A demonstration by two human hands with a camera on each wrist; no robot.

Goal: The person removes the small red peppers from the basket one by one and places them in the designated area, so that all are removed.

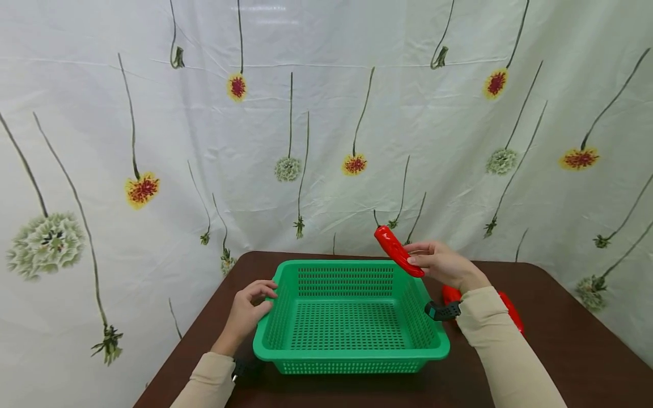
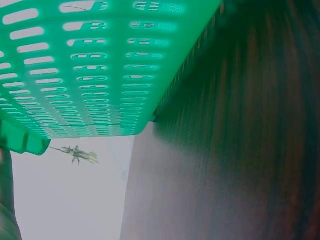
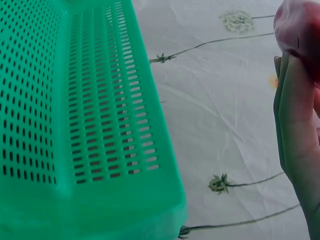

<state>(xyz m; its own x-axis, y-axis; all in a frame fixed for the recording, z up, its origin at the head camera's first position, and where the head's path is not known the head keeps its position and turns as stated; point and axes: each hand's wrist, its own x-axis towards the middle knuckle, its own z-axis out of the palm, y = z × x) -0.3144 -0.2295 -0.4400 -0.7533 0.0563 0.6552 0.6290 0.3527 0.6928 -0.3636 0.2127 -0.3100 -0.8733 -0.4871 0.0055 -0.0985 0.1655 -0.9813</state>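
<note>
A green plastic basket (image 1: 352,354) with slotted walls stands on the dark table, its inside bare. Above its far right corner, my right hand (image 1: 446,265) pinches a red chili pepper (image 1: 393,246) near its lower end, thumb on the near side. The pepper slants up to the left, with its dark stem at the top. In the right wrist view, only part of the red pepper (image 3: 302,30) shows above the right hand (image 3: 300,110). My left hand (image 1: 247,311) rests with loosely bent fingers at the basket's left rim.
More red peppers (image 1: 512,313) lie on the table right of the basket, partly hidden behind my right forearm. The dark brown table (image 1: 561,351) has rounded far corners. Close behind it hangs a pale curtain (image 1: 326,204) printed with flowers.
</note>
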